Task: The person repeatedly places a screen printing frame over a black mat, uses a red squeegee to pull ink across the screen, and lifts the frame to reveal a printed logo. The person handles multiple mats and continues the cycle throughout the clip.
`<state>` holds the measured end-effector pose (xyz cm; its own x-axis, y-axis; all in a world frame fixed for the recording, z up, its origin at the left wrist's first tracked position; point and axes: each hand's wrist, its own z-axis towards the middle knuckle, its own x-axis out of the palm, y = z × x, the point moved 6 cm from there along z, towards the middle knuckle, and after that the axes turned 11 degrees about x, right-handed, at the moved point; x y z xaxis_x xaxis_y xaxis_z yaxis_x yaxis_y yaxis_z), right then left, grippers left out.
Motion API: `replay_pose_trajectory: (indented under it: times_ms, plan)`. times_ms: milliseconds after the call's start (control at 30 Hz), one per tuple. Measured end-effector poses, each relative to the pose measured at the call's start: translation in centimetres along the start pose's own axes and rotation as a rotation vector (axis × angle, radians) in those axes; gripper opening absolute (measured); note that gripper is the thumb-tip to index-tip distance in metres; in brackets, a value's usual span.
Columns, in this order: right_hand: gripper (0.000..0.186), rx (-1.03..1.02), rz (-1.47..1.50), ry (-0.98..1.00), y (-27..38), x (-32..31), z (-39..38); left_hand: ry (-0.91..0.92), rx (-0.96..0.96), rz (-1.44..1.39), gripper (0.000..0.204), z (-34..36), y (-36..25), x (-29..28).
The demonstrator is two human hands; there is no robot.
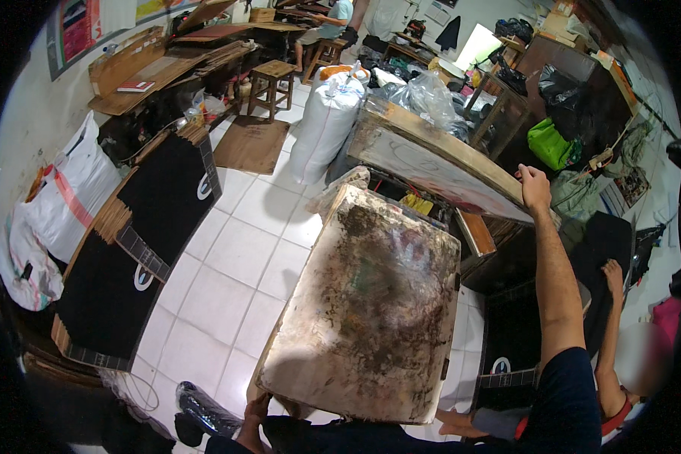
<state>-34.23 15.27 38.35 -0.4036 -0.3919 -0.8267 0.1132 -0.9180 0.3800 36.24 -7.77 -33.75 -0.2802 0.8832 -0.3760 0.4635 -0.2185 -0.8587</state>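
Note:
My right hand [533, 188] is closed over the top edge of a wood-edged panel [439, 168], near its right end. The panel leans, showing a pale, scuffed face. In front of me a large pale board [378, 303], heavily stained brown and black, slopes toward me, with small dark fittings along its right side. My left hand [255, 412] is low at the board's near left corner, its fingers mostly hidden by the corner and shadow. Between board and panel, an open gap shows a yellow item [416, 202] and a wooden strip [477, 232].
Stacks of black printed cardboard [166, 181] stand left, beside white sacks [76, 181]. A tall white sack [329, 125] is behind the board. At right, another person's hand [613, 278] touches a black sheet. A stool [272, 79] and a seated person [333, 23] are farther back.

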Motion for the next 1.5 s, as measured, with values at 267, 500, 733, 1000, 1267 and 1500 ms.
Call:
replay_pose_trajectory:
  times_ms: [267, 500, 733, 1000, 1267, 1500]
  plan:
    - [0.047, -0.005, -0.002, 0.011, -0.2, 0.3, 0.7, -0.206, -0.148, 0.417, 0.037, -0.5, -4.1, -1.6]
    - [0.046, -0.009, 0.001, 0.014, -0.5, 0.4, 0.6, -0.365, -0.146, 0.386, 0.020, 2.8, -4.1, -3.6]
    - [0.049, -0.015, -0.007, 0.025, -0.4, 0.3, 0.9, -0.714, -0.003, 0.932, 0.012, 9.1, -15.9, -21.3]
    - [0.055, -0.007, -0.058, 0.068, -0.5, 0.6, 3.0, -0.980, 0.042, 1.178, 0.024, -5.6, -36.7, -43.6]
    - [0.052, 0.015, -0.052, 0.067, 0.6, 0.5, 4.9, -1.135, 0.122, 0.603, 0.043, -34.3, -42.4, -67.8]
    - [0.057, 0.021, -0.058, 0.108, 0.1, 0.8, 4.4, -1.284, 0.141, -0.037, 0.037, -24.5, -23.6, -54.7]
